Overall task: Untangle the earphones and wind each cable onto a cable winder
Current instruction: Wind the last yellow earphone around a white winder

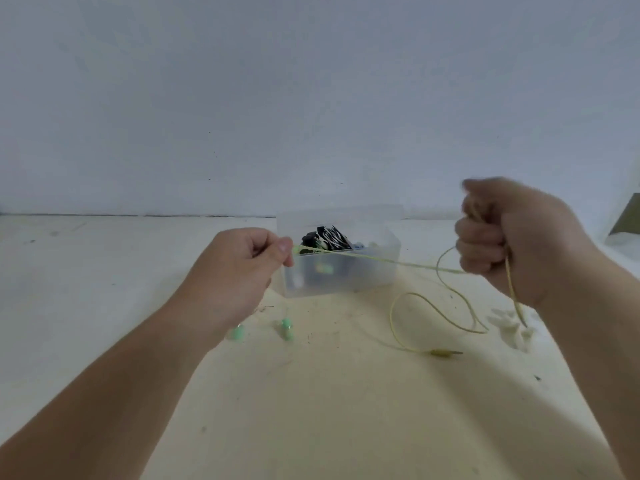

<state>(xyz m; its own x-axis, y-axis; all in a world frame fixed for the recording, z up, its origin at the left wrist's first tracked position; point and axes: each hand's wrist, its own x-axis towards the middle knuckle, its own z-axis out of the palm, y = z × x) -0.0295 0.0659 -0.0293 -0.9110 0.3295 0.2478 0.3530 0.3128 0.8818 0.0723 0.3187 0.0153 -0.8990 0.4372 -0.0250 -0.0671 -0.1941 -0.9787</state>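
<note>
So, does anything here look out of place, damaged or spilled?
Nothing looks damaged or spilled. The yellow-green cable runs taut between the left hand and the right hand, its slack looping loosely on the table, which shows only small dark specks.

Left hand [239,268] pinches yellow-green earphone cable [381,261], right hand [512,237] fists it; cable taut between. Slack loops on table [311,410], jack plug [443,353] lying flat. Clear plastic box [346,282] far centre. Green earbuds [287,329] near left; white cable winder [516,332] right.
</note>
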